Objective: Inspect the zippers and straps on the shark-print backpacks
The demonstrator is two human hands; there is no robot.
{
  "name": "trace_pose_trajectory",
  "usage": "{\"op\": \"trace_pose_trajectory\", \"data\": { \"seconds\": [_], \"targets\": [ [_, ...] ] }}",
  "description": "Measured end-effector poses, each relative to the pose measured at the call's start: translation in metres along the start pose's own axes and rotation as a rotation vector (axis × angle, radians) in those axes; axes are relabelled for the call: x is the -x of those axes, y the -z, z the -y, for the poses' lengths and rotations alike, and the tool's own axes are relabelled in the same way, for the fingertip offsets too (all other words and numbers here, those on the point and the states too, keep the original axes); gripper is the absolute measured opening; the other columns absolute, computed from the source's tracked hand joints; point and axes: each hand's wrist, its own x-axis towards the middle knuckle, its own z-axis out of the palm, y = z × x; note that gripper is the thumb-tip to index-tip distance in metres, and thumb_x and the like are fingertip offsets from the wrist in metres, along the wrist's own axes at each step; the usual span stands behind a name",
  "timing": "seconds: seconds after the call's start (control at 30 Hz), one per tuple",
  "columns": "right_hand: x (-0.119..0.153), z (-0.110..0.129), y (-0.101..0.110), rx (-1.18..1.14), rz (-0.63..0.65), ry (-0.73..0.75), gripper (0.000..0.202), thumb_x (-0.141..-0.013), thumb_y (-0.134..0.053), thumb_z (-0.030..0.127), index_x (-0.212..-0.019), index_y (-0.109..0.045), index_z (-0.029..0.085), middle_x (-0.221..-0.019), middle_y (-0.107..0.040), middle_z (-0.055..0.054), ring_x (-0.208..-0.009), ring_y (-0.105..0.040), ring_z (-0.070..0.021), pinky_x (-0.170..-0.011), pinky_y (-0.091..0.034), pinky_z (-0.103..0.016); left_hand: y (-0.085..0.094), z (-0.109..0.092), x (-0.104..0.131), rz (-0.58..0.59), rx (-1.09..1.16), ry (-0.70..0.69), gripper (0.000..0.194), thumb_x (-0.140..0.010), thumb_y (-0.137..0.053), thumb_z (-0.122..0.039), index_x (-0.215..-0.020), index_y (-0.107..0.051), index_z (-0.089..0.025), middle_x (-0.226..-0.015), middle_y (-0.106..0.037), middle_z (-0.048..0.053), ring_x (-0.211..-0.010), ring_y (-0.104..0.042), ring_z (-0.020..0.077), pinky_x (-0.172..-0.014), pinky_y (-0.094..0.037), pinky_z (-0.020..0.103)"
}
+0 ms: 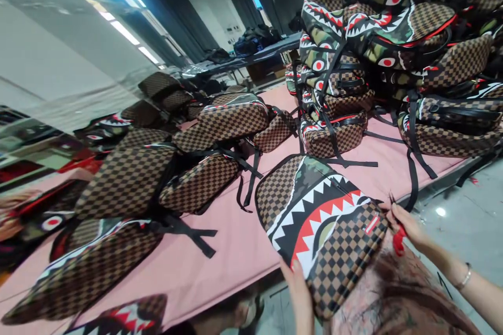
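Checkered shark-mouth backpack (326, 230) is closest, front face up, tilted over the near edge of the pink-covered surface (220, 267). Left hand (301, 293) is clamped on its lower left side, other fingers partly hidden. Right hand (408, 225) is bunched at the right-hand edge, fingertips pinching thin dark strands, I think, with a red bit (398, 241) hanging beside them; too small to tell what it is. Looks like edge/trim handling to me, and any shift of the bag would call for the left hand keeping it steady.

Past that, more checkered backpacks (126, 178) are heaped over the left half, with a co-worker's hand (11, 214), blurry, out at the left. Camo shark backpacks (334, 89) are piled toward the right end. Way back, dark bags (255, 39) sit by the curtains.
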Motion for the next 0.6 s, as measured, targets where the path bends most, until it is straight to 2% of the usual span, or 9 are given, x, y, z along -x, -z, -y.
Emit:
{"op": "trace_pose_trajectory", "data": {
  "seconds": [0.1, 0.17, 0.23, 0.27, 0.33, 0.4, 0.43, 0.53, 0.6],
  "targets": [
    [-0.007, 0.003, 0.002, -0.073, -0.049, 0.003, 0.063, -0.074, -0.039, 0.071, -0.096, -0.062, 0.017, -0.055, -0.044, 0.004, -0.043, -0.038, -0.0096, -0.041, -0.034, -0.024, -0.025, 0.012, 0.030, -0.116, -0.058, -0.053, 0.066, -0.084, -0.038, -0.050, -0.140, -0.019, -0.021, -0.141, -0.036, 0.008, -0.129, -0.034, 0.0222, -0.104, -0.032, 0.030],
    [-0.014, 0.007, 0.010, -0.099, -0.078, 0.004, 0.062, -0.073, -0.040, 0.071, -0.097, -0.060, 0.017, -0.058, -0.045, 0.004, -0.045, -0.039, -0.0094, -0.042, -0.035, -0.023, -0.027, 0.008, 0.041, -0.250, -0.118, -0.209, 0.065, -0.082, -0.045, -0.047, -0.138, -0.025, -0.020, -0.143, -0.032, 0.009, -0.131, -0.030, 0.0234, -0.108, -0.026, 0.033],
    [-0.017, 0.009, 0.019, -0.106, -0.108, -0.001, 0.060, -0.068, -0.050, 0.070, -0.097, -0.057, 0.018, -0.060, -0.047, 0.004, -0.046, -0.040, -0.0090, -0.041, -0.034, -0.023, -0.024, -0.010, 0.038, -0.279, -0.168, -0.425, 0.057, -0.081, -0.050, -0.043, -0.132, -0.038, -0.020, -0.140, -0.036, 0.010, -0.130, -0.032, 0.0250, -0.108, -0.025, 0.038],
    [-0.016, 0.009, 0.023, -0.106, -0.122, -0.009, 0.059, -0.064, -0.055, 0.069, -0.095, -0.056, 0.018, -0.060, -0.048, 0.004, -0.045, -0.040, -0.0087, -0.041, -0.034, -0.022, -0.025, -0.023, 0.033, -0.205, -0.185, -0.526, 0.049, -0.081, -0.051, -0.040, -0.126, -0.045, -0.020, -0.135, -0.042, 0.011, -0.126, -0.037, 0.0253, -0.106, -0.029, 0.039],
    [-0.007, 0.008, 0.027, -0.109, -0.141, -0.034, 0.057, -0.059, -0.061, 0.066, -0.088, -0.054, 0.018, -0.056, -0.048, 0.005, -0.042, -0.039, -0.0080, -0.039, -0.031, -0.021, -0.037, -0.056, 0.018, 0.133, -0.206, -0.654, 0.031, -0.083, -0.049, -0.036, -0.109, -0.059, -0.022, -0.117, -0.057, 0.009, -0.111, -0.051, 0.0233, -0.096, -0.041, 0.039],
    [0.008, 0.007, 0.030, -0.118, -0.144, -0.066, 0.052, -0.060, -0.063, 0.063, -0.083, -0.053, 0.018, -0.051, -0.046, 0.007, -0.038, -0.035, -0.0064, -0.037, -0.027, -0.020, -0.064, -0.091, 0.004, 0.461, -0.266, -0.764, 0.023, -0.084, -0.049, -0.032, -0.099, -0.064, -0.023, -0.108, -0.061, 0.007, -0.103, -0.055, 0.0216, -0.092, -0.044, 0.038],
    [0.016, 0.008, 0.031, -0.122, -0.146, -0.085, 0.049, -0.062, -0.062, 0.061, -0.083, -0.052, 0.018, -0.048, -0.043, 0.009, -0.036, -0.032, -0.0055, -0.036, -0.023, -0.019, -0.081, -0.106, -0.002, 0.574, -0.303, -0.823, 0.021, -0.084, -0.049, -0.030, -0.096, -0.065, -0.023, -0.108, -0.061, 0.007, -0.103, -0.055, 0.0209, -0.092, -0.044, 0.038],
    [0.038, 0.012, 0.038, -0.107, -0.134, -0.152, 0.043, -0.069, -0.057, 0.058, -0.086, -0.053, 0.018, -0.044, -0.032, 0.012, -0.035, -0.023, -0.0044, -0.036, -0.015, -0.018, -0.134, -0.142, -0.013, 0.770, -0.382, -0.963, 0.021, -0.083, -0.051, -0.026, -0.097, -0.065, -0.021, -0.114, -0.059, 0.009, -0.109, -0.051, 0.0218, -0.096, -0.039, 0.040],
    [0.048, 0.015, 0.043, -0.060, -0.102, -0.171, 0.040, -0.072, -0.054, 0.056, -0.084, -0.054, 0.018, -0.044, -0.029, 0.011, -0.036, -0.023, -0.0050, -0.037, -0.014, -0.019, -0.162, -0.156, -0.018, 0.914, -0.449, -0.995, 0.019, -0.081, -0.054, -0.025, -0.093, -0.067, -0.020, -0.115, -0.058, 0.009, -0.112, -0.048, 0.0226, -0.098, -0.035, 0.041]
  ]
}}
